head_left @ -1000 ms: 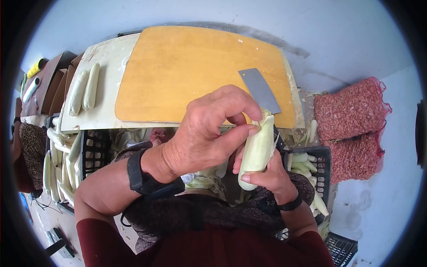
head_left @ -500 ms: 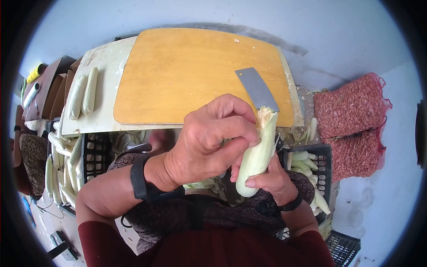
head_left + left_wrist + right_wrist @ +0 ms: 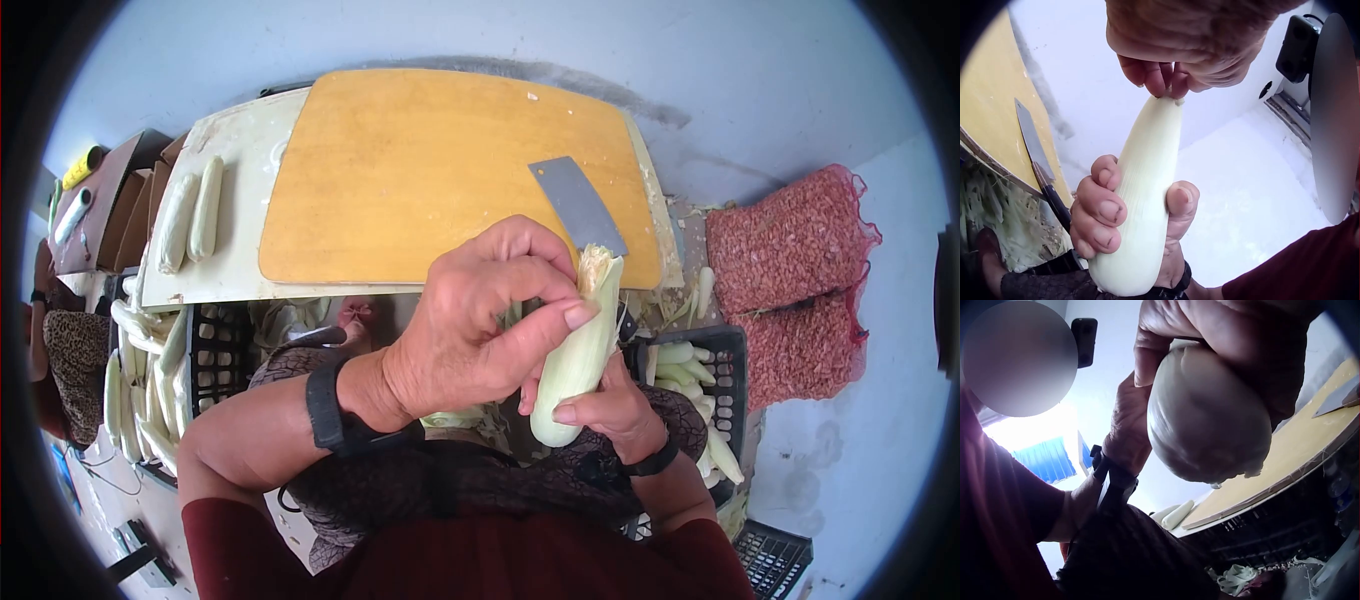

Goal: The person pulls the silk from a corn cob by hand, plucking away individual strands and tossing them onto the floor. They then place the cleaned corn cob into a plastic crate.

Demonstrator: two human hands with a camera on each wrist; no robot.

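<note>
A pale green ear, wrapped in husk (image 3: 572,378), is held upright and slightly tilted, with frayed yellowish fibres at its top. My left hand (image 3: 485,325) pinches near the husk's upper left edge; in the left wrist view that hand (image 3: 1188,40) has its fingertips at the ear's narrow end. Lower down, my right hand (image 3: 618,408) grips the ear, fingers on one side and thumb on the other, as the left wrist view shows (image 3: 1100,215). The right wrist view shows the ear's rounded base (image 3: 1204,425) close up under my right hand (image 3: 1247,340).
A cleaver (image 3: 580,205) lies on the yellow board (image 3: 430,170). Two pale ears (image 3: 205,210) rest on the white surface at left. Black crates of ears stand at left (image 3: 218,345) and right (image 3: 738,360). Red mesh sacks (image 3: 790,240) are at far right.
My left fingertips have moved from the ear's top end a little down its side, so the frayed top shows. The ear sits slightly lower, still held by my right hand.
</note>
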